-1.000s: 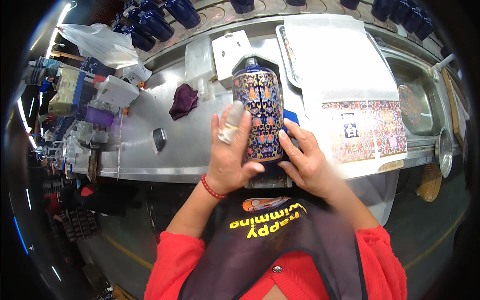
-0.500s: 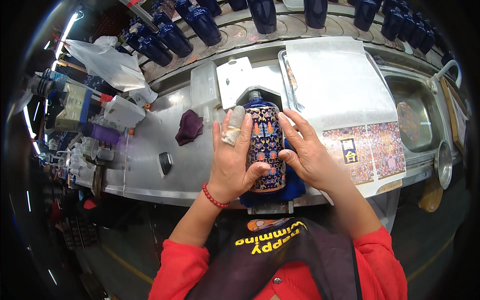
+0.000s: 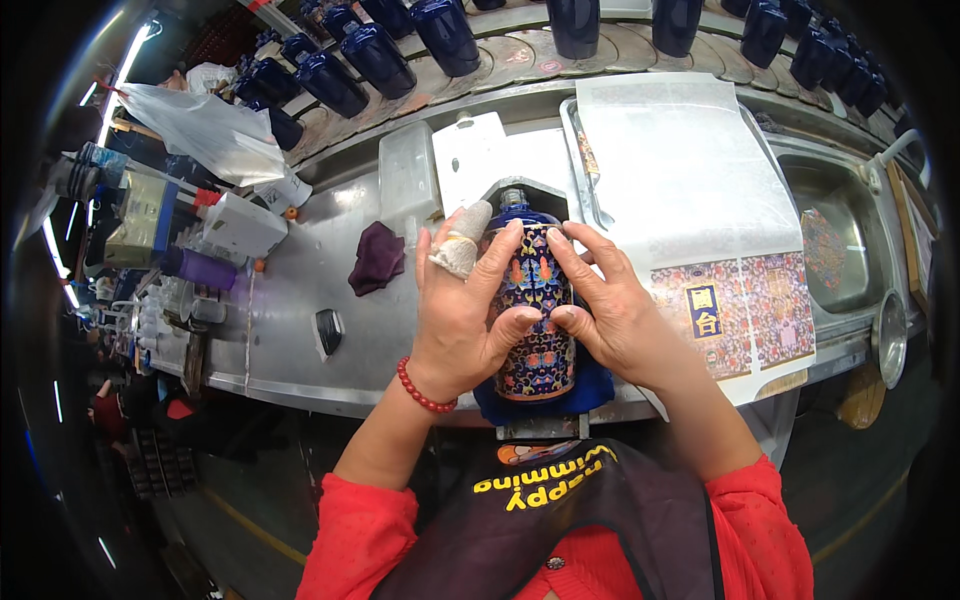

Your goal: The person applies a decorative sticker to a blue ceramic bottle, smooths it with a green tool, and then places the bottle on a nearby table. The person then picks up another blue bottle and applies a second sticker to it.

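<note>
A dark blue bottle (image 3: 537, 350) with a colourful floral wrap lies on its back in front of me, its clear threaded neck pointing away. My left hand (image 3: 452, 318) rests along its left side, fingers stretched, with the index fingertip and thumb on the patterned face. A grey cloth cover (image 3: 458, 248) is tied round one of that hand's fingers. From the right, my right hand (image 3: 622, 312) touches the same face with index fingertip and thumb, the other fingers spread. Blue cloth (image 3: 594, 392) shows under the bottle, and an angled metal bracket (image 3: 548, 187) surrounds its neck end.
Printed floral sheets (image 3: 735, 312) and white paper (image 3: 665, 165) lie to the right, before a steel sink (image 3: 835, 225). Leftward are a purple cloth (image 3: 377, 258), a small black-and-white piece (image 3: 328, 333) and a clear plastic bin (image 3: 407, 170). Blue bottles (image 3: 447, 38) line a slatted conveyor behind.
Both index fingers and thumbs have come inward over the bottle's face, closer to each other. The bottles on the conveyor have shifted to the right.
</note>
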Available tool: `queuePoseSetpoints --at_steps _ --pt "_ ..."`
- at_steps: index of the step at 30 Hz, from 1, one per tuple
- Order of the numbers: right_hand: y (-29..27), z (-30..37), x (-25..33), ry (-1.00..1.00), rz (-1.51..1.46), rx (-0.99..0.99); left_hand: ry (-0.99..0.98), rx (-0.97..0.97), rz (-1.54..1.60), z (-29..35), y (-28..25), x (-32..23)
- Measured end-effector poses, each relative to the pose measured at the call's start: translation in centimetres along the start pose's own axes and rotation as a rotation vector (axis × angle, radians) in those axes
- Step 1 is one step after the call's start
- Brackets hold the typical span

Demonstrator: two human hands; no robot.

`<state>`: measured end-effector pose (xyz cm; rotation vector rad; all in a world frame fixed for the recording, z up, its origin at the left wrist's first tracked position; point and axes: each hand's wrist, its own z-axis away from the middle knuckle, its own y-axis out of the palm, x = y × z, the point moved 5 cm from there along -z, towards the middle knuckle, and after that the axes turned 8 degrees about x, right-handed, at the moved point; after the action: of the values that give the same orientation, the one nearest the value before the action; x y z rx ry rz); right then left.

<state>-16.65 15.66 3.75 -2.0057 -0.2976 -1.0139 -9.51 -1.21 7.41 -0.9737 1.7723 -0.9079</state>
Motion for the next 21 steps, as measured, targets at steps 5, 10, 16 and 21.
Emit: queuePoseSetpoints --at_steps 5,10,16,21 --pt "0.0 0.01 -0.04 0.019 -0.027 0.012 -0.002 0.026 -0.129 -0.68 -0.09 -0.13" --pt "-0.18 -0.04 0.24 -0.015 0.049 -0.003 -0.033 -0.023 0.012 -0.58 -0.6 0.1" --pt "-0.13 -0.14 0.27 -0.023 0.05 -0.006 -0.018 0.006 -0.141 -0.23 -0.29 -0.04" --pt "0.11 -0.04 0.03 0.025 0.032 0.068 -0.002 0.004 -0.141 -0.47 -0.2 -0.24"
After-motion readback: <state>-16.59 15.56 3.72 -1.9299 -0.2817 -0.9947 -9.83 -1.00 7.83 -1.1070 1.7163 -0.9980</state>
